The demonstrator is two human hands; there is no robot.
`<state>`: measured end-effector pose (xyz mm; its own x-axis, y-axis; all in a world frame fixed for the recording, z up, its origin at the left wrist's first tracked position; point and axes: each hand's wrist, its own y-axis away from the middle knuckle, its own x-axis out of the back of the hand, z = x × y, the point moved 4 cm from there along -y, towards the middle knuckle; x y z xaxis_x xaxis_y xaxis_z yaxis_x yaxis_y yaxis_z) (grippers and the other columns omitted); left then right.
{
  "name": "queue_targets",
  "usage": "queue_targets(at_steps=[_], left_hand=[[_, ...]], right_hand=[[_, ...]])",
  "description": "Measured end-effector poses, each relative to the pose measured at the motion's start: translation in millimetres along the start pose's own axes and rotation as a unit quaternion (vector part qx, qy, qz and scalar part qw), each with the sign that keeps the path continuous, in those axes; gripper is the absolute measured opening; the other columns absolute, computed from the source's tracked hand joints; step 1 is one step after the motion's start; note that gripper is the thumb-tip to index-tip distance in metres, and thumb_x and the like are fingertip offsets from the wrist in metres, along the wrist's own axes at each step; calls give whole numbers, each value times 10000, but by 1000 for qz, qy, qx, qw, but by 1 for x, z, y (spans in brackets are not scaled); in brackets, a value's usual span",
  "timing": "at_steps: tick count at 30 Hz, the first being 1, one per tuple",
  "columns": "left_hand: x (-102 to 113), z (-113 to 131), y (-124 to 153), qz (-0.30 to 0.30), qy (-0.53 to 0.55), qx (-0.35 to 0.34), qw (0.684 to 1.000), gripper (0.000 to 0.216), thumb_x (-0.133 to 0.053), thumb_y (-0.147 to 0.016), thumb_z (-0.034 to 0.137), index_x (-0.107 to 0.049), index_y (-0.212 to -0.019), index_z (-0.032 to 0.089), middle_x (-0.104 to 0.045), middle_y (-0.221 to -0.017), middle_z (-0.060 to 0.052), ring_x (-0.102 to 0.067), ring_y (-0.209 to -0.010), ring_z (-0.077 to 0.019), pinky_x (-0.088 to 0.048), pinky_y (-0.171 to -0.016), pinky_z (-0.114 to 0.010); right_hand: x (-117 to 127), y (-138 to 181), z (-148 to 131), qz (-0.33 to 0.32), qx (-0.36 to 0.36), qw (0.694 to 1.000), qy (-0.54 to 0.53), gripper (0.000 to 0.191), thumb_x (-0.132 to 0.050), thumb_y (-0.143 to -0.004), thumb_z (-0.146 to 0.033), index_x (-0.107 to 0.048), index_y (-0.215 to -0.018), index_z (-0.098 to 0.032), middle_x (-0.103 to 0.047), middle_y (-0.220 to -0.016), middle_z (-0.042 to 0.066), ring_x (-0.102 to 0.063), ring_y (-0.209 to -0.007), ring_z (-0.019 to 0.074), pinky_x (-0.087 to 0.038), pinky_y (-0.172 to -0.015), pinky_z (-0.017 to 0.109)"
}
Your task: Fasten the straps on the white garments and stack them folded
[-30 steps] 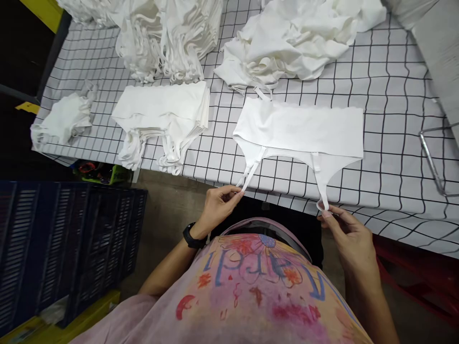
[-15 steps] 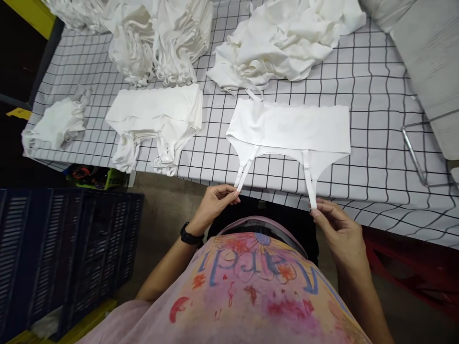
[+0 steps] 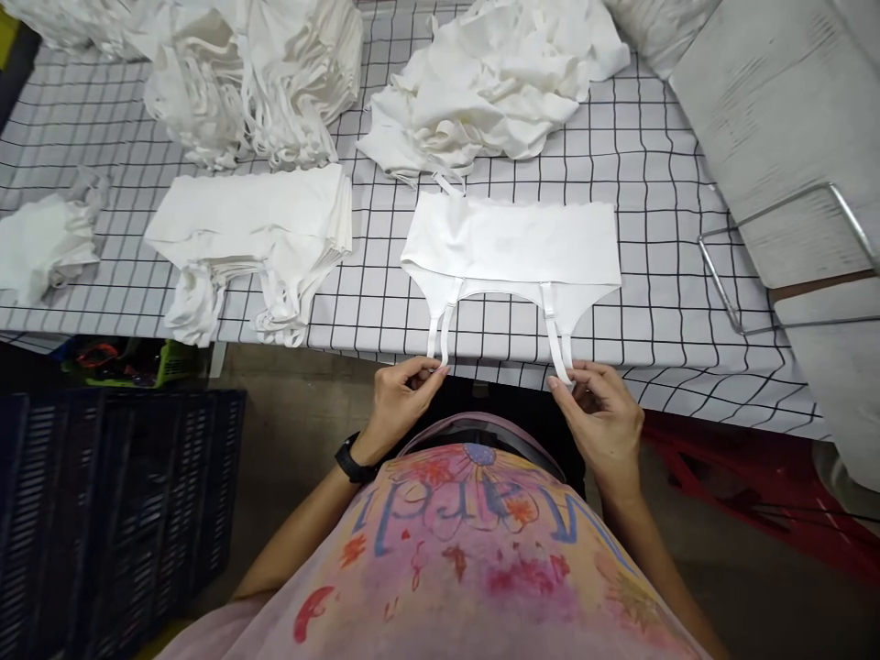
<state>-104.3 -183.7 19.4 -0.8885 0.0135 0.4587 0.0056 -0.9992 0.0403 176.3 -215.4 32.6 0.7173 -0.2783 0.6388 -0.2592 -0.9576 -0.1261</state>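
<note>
A white strapped bra-like top (image 3: 515, 240) lies flat on the checked tablecloth, its two straps reaching down over the table's front edge. Pinched between the fingers of my left hand (image 3: 402, 403) is the left strap's looped end. My right hand (image 3: 601, 417) grips the end of the right strap between thumb and fingers. Left of this garment sits a neat stack of similar white tops (image 3: 251, 220), straps hanging toward me. Behind it, a loose heap of white garments (image 3: 481, 87) is crumpled together.
More stacked white garments (image 3: 275, 73) stand at the back left, and a small white bundle (image 3: 48, 238) lies far left. A bent metal wire frame (image 3: 719, 284) and pale board (image 3: 776, 137) are at the right. Dark blue crates (image 3: 124, 495) stand below left, a red stool (image 3: 729, 486) below right.
My view has shifted to the right, so everything appears further left. My right hand has drawn slightly closer to my left, with the straps still held and slightly more bent.
</note>
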Motion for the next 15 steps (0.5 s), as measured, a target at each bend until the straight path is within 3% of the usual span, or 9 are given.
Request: queue_targets(at_steps=[5, 9, 15], left_hand=[[-2, -4, -1, -12, 46, 50, 998, 235, -738, -881, 374, -789, -814, 155, -509, -541, 37, -421, -508, -70, -345, -508, -202], [-4, -10, -2, -44, 142, 129, 980, 253, -771, -858, 407, -791, -811, 159, -524, -520, 35, -442, -481, -70, -337, -478, -193], [-2, -14, -4, -37, 192, 158, 968, 218, -842, -807, 372, -785, -760, 166, -566, -551, 29, -467, -501, -56, -351, -503, -181]], right_hand=[[1, 1, 3, -4, -24, 999, -31, 130, -784, -894, -330, -794, -885, -201, -704, -965, 28, -584, -664, 115, -468, -613, 274], [0, 1, 9, -60, -92, 989, -96, 191, -711, -954, -381, -818, -970, -223, -710, -981, 29, -629, -794, 149, -473, -677, 280], [0, -3, 7, -106, -142, 974, -140, 293, -615, -1012, -433, -821, -1069, -232, -694, -928, 29, -630, -809, 155, -501, -754, 293]])
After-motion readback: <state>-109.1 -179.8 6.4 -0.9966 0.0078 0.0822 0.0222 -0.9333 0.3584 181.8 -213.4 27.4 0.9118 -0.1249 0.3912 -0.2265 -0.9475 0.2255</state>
